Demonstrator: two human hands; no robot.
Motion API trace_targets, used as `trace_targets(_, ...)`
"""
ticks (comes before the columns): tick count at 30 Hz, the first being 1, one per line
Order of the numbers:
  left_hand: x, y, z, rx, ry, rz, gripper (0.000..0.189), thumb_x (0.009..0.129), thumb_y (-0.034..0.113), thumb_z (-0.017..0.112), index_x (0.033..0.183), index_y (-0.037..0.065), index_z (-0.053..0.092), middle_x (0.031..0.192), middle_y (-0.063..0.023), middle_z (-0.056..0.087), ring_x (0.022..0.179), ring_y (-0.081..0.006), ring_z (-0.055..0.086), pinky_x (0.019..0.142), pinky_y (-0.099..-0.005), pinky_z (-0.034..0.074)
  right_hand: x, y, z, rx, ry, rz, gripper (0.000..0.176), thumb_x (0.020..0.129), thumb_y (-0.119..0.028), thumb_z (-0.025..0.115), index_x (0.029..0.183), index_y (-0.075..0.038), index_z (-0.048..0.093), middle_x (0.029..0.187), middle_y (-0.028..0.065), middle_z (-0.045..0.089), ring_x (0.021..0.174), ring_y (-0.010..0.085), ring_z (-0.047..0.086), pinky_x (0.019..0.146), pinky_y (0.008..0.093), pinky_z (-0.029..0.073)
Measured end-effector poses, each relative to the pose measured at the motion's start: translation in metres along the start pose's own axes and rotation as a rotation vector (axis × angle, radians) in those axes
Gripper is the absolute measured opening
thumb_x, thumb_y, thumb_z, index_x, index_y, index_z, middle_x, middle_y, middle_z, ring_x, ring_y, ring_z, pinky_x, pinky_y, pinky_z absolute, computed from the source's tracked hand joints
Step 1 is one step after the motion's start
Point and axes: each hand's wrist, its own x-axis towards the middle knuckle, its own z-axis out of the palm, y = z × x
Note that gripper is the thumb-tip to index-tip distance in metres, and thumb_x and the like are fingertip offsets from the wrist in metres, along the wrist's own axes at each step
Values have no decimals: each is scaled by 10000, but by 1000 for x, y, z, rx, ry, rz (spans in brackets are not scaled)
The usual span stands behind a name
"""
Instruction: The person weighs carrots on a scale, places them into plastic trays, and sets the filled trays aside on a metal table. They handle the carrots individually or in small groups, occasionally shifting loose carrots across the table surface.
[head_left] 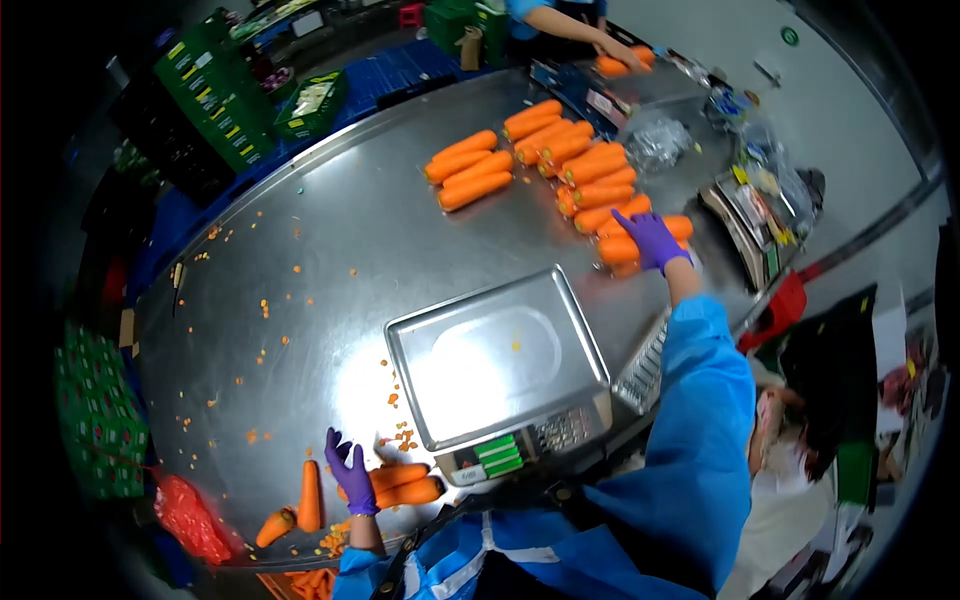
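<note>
My left hand (352,478), in a purple glove, is open with fingers apart just above the table. Beside and partly under it lie a few loose carrots (410,492). Two more carrots (310,497) are to its left. My right hand (652,240), also gloved in purple, reaches far right and lies over the nearest carrots (618,250) of a long row, its fingers spread across them. Whether it grips any is hard to see. Between my hands stands a scale (575,428) with a shallow steel tray (460,340) holding only a small orange scrap.
Grouped carrots (470,170) lie at the back of the steel table (330,230). Carrot scraps (265,308) are scattered at left, near a knife (178,285). A red plastic bag (190,520) sits at the front-left edge. Another person's hand (625,55) touches carrots at the far end.
</note>
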Motion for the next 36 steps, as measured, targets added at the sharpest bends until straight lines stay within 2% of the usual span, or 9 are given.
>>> trace_targets(7,-9,3,1,6,103,-81,609,727,-3,576,1301,48,383,1211,-104,474,953,-190,506,833,-315,442,53,40,72,-64,61,-56,883,618,-65,652,1384,-236,248,1238,94,457,1135,283,449,982,476,324)
trace_targets(8,-11,7,5,13,121,-95,615,718,12,587,1298,59,388,1213,-99,476,959,-193,504,828,-321,443,80,54,97,252,-115,67,817,643,-107,655,1365,-221,291,1285,81,431,1168,273,432,1010,445,299)
trace_targets(13,-30,-1,6,21,113,-25,648,721,66,644,1309,73,372,1181,-104,487,960,-197,513,819,-311,442,48,31,77,-153,16,114,898,664,-145,671,1416,-166,180,1410,105,291,1285,279,300,1046,415,237)
trace_targets(18,-41,-52,-53,419,270,56,515,710,159,651,1194,72,496,1163,-141,520,1073,-318,487,931,-397,380,-41,-1,110,220,238,117,950,647,-180,710,1413,-85,156,1409,169,277,1292,318,281,1050,421,242)
trace_targets(22,-42,-114,-135,815,620,-1,465,702,161,630,1140,40,529,1154,-189,519,1102,-368,460,962,-430,349,-153,-61,124,362,167,448,867,697,-307,681,1380,-21,231,1382,231,297,1251,359,333,1043,432,260)
trace_targets(24,-36,-149,-174,795,721,-162,582,717,234,649,1254,116,457,1291,-242,385,1154,-408,410,972,-447,340,-198,-73,156,601,-21,783,807,752,-333,627,1375,-6,232,1366,256,306,1250,381,325,1046,426,256)
trace_targets(25,-30,-150,-184,776,769,-280,640,723,290,661,1300,155,421,1344,-267,314,1176,-429,384,980,-452,333,-220,-88,166,444,4,622,743,780,-301,596,1364,4,252,1349,265,325,1237,392,336,1042,430,261)
trace_targets(32,7,-171,-206,700,499,-720,730,698,534,630,1316,216,406,1426,-293,49,1240,-491,273,1009,-468,301,-251,-166,123,442,101,327,332,857,-187,487,1122,5,538,1223,231,475,1112,372,459,953,453,335)
trace_targets(36,20,-258,-233,1190,232,-690,519,755,505,565,1147,167,530,1318,-156,399,1221,-409,343,1008,-516,263,-246,-195,117,275,194,361,300,858,-202,481,1085,-28,571,1149,196,530,1015,352,506,880,437,379)
